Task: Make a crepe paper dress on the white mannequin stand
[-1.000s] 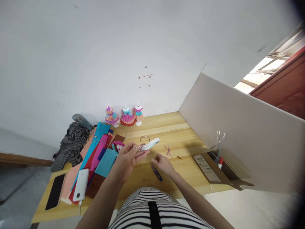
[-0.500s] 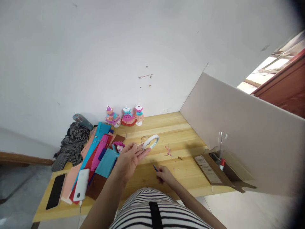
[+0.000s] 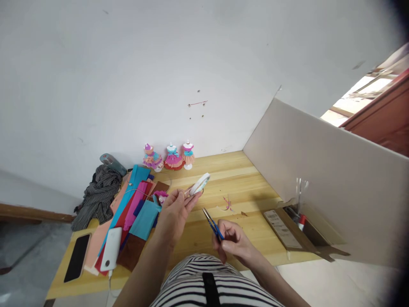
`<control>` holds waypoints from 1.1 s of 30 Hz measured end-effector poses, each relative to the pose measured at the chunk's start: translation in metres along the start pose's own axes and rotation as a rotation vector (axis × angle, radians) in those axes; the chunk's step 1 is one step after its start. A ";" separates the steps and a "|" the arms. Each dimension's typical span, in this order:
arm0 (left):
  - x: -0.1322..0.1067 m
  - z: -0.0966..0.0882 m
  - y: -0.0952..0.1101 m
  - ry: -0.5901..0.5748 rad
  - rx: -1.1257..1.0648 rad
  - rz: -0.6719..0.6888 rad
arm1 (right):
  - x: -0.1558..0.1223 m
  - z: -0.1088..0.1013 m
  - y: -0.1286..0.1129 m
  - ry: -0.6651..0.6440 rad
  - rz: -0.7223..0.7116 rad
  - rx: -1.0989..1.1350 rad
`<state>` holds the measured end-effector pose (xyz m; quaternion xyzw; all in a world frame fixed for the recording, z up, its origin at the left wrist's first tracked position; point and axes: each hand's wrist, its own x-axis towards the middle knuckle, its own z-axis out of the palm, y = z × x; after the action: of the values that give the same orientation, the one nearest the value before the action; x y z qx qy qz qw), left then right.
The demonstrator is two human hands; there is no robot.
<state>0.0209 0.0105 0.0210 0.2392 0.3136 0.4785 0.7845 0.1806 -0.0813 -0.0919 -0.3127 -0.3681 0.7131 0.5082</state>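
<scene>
A roll of white tape (image 3: 200, 183) is held up over the wooden table by my left hand (image 3: 175, 209), whose thumb and fingers pinch its near edge. My right hand (image 3: 232, 239) is closed around small blue-handled thread snips (image 3: 214, 225), whose slim metal tips point up and left toward the tape. Left of my left hand lie folded sheets of crepe paper, among them a light blue piece (image 3: 145, 219) and a pink strip (image 3: 135, 204). A small pink-and-blue paper-dressed form (image 3: 162, 197) is partly hidden behind my left fingers.
Several little dress forms in ruffled paper (image 3: 173, 157) stand by the wall. A white power bank (image 3: 111, 248) with a cable and a phone (image 3: 77, 258) lie at the left. An open cardboard box (image 3: 287, 230) sits right, beside a tall grey panel (image 3: 313, 170). Paper scraps (image 3: 227, 203) dot the table.
My right hand has risen slightly and turned, bringing the snips' two blades into view. The tape roll has tilted and shifted a little left and up in my left hand.
</scene>
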 end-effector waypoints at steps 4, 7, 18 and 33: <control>0.000 0.003 0.000 -0.006 -0.001 0.000 | 0.008 0.024 -0.023 0.068 -0.118 -0.030; -0.001 0.006 0.001 -0.011 0.011 0.006 | 0.020 0.039 -0.033 0.194 -0.179 0.001; -0.001 0.008 0.000 0.003 0.000 0.048 | 0.032 0.055 -0.053 0.219 -0.209 0.113; -0.003 0.014 0.002 0.017 0.030 0.087 | 0.034 0.058 -0.054 0.180 -0.240 0.129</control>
<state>0.0288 0.0077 0.0321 0.2604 0.3168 0.5095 0.7565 0.1503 -0.0494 -0.0178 -0.2957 -0.3090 0.6384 0.6400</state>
